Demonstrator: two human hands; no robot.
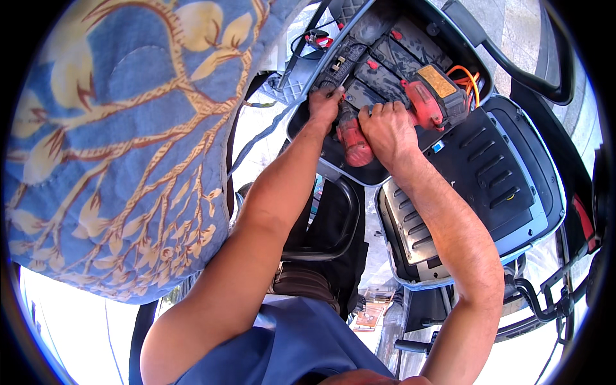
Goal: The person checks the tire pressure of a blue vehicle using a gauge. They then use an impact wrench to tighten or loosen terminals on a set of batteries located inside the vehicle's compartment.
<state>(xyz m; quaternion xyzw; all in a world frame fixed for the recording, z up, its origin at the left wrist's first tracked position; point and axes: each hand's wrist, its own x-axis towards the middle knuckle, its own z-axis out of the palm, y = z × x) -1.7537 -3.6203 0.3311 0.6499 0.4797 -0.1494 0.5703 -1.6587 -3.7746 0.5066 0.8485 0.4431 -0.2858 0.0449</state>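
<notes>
A red cordless drill (353, 142) lies tilted over an open case, its nose turned toward the far left side of the case. My right hand (389, 131) is wrapped round its handle. The bulky black battery end (439, 96), with a yellow label, sticks out to the right of that hand. My left hand (325, 104) is closed just beside the drill's nose, fingertips pressed together at the case's left inner side. What those fingertips pinch is hidden. Below them in the case sit dusty black blocks (378, 80) with red caps.
The case's lid (471, 173) lies folded open to the right, with a ribbed black panel. Orange cables (473, 80) curl beside the drill's battery. A blue quilted cover (141, 147) with a branch pattern fills the left. A black tubular bar (343, 224) stands before my waist.
</notes>
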